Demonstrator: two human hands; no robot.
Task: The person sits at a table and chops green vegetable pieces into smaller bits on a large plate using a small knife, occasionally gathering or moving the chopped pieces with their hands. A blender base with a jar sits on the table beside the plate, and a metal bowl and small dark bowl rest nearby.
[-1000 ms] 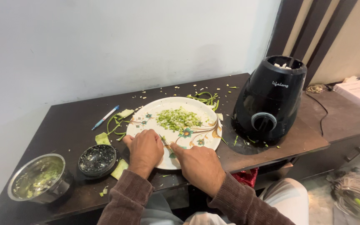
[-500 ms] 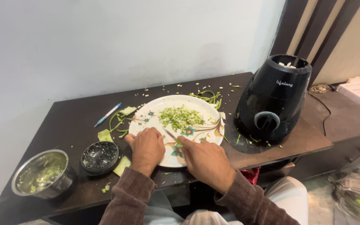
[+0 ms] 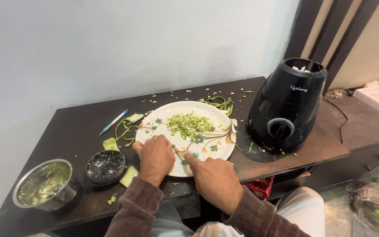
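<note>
On the left end of the dark desk point(image 3: 66, 127) stands a steel bowl point(image 3: 44, 184) with green scraps inside, and next to it a round black lid point(image 3: 105, 166), both kept aside from the work. A blue pen point(image 3: 113, 122) and some green peels point(image 3: 123, 129) lie behind them. The left hand point(image 3: 155, 157) rests on the near edge of the flowered plate point(image 3: 216, 145), fingers curled down; I cannot tell if its grip holds something. The right hand point(image 3: 213, 175) points its index finger onto the plate, the other fingers loosely bent, holding nothing visible. The chopped greens point(image 3: 188, 123) make a pile in the plate's middle. At the right stands a black mixer base point(image 3: 288, 105).
</note>
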